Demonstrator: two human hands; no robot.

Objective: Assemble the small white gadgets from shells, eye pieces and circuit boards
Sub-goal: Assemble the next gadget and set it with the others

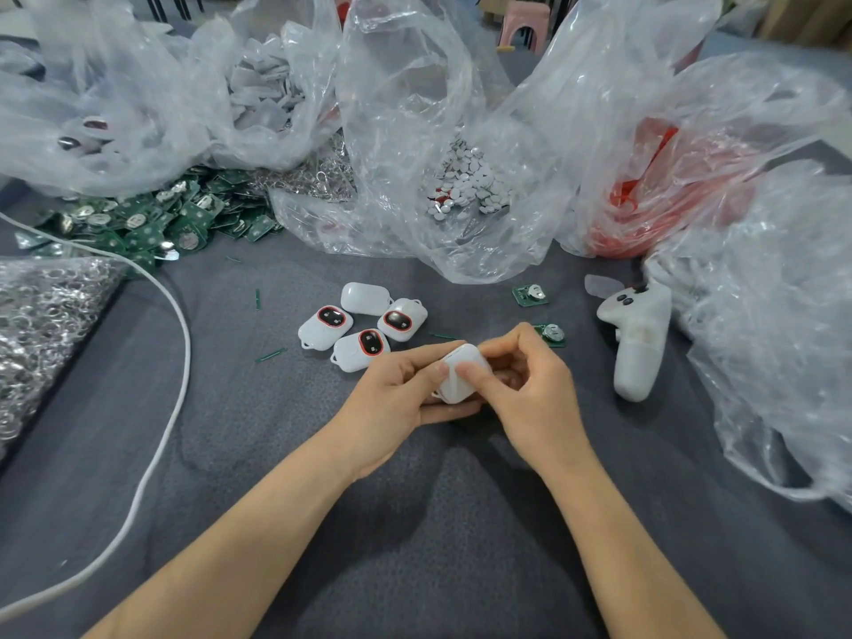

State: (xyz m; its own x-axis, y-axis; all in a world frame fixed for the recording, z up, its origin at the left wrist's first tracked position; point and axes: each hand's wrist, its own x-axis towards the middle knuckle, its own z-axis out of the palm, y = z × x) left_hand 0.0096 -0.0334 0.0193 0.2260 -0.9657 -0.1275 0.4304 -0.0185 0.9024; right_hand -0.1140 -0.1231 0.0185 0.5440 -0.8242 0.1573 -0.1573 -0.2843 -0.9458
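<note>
Both hands hold one white gadget shell [462, 374] over the grey cloth at centre. My left hand [392, 398] cups it from below with the thumb on top, and my right hand [530, 394] pinches it from the right, thumb pressing its back. Its front face is hidden. Several finished white gadgets [364, 329] with red-rimmed dark eye pieces lie just beyond my left hand. Two loose green circuit boards [530, 295] [552, 335] lie beyond my right hand. A pile of green circuit boards [152, 219] spreads at the left.
Clear plastic bags hold white shells [263, 85], small white discs [470, 182] and red parts [654, 196]. A white controller [638, 339] lies at the right. A white cable [175, 325] curves along the left, and metal rings [37, 325] lie at the far left.
</note>
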